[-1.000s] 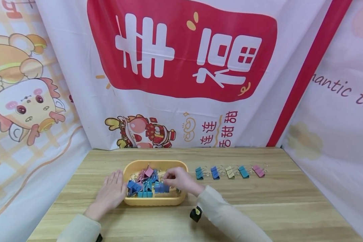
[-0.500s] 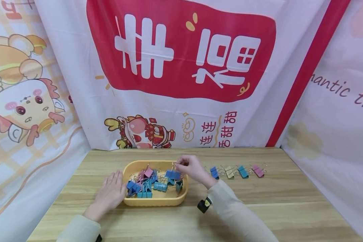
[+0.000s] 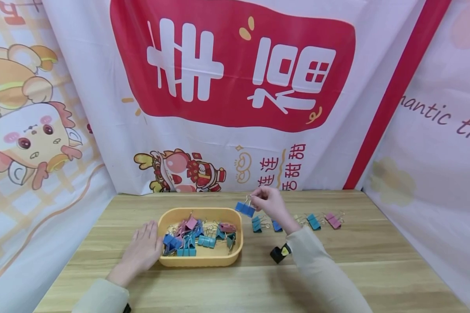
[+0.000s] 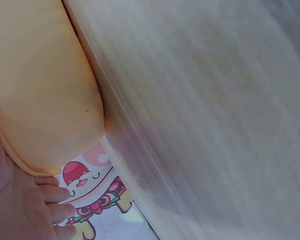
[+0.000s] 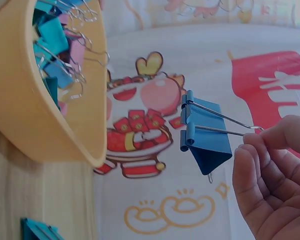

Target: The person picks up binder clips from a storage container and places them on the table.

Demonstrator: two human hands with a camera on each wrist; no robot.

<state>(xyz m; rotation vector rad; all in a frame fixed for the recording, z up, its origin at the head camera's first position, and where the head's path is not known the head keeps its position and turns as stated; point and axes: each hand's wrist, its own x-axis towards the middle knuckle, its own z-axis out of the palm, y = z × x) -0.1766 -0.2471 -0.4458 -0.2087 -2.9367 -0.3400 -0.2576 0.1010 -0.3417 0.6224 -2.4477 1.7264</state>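
A blue binder clip [image 3: 245,209] hangs from my right hand [image 3: 273,206], above the table just right of the yellow tray [image 3: 199,261]. In the right wrist view, thumb and finger pinch one wire handle of that blue clip [image 5: 207,134]. My left hand [image 3: 142,248] lies with straight fingers against the tray's left side; the left wrist view shows its fingers [image 4: 55,210] beside the tray wall [image 4: 45,85]. Inside the tray, several blue, teal and pink binder clips lie in a loose pile, including a pink clip [image 3: 228,228] at the right.
On the table right of the tray runs a row of binder clips: a teal one [image 3: 256,224], a blue one [image 3: 276,226] partly behind the right arm, another teal [image 3: 313,221] and a pink one [image 3: 332,220]. A printed curtain [image 3: 203,143] hangs behind the table.
My right hand has lifted the blue binder clip out of the tray and carried it up and right, past the tray's rim. The left hand has stayed at the tray's side.
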